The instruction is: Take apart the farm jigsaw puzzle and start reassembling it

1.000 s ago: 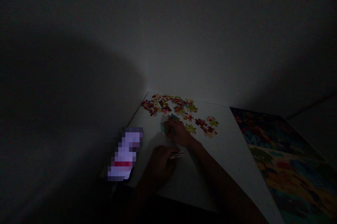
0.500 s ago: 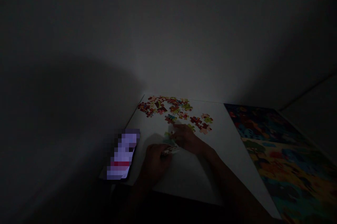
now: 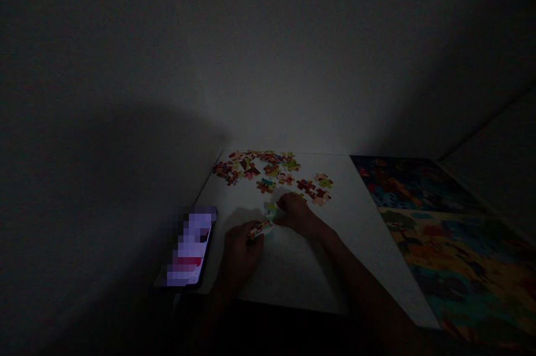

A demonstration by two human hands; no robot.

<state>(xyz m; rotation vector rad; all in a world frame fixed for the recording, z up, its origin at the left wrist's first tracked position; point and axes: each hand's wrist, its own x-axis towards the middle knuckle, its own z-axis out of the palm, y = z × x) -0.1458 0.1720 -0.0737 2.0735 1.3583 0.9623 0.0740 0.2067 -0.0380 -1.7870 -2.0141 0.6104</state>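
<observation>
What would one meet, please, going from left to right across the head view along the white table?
Phone → left hand holding joined puzzle pieces → right hand → colourful puzzle picture.

two hands are in view, the left hand [image 3: 238,247] and the right hand [image 3: 298,212]. one phone [image 3: 190,247], one white board [image 3: 305,267] and one colourful picture sheet [image 3: 452,244]. the loose puzzle pieces [image 3: 268,169] are too many and too dim to count.
</observation>
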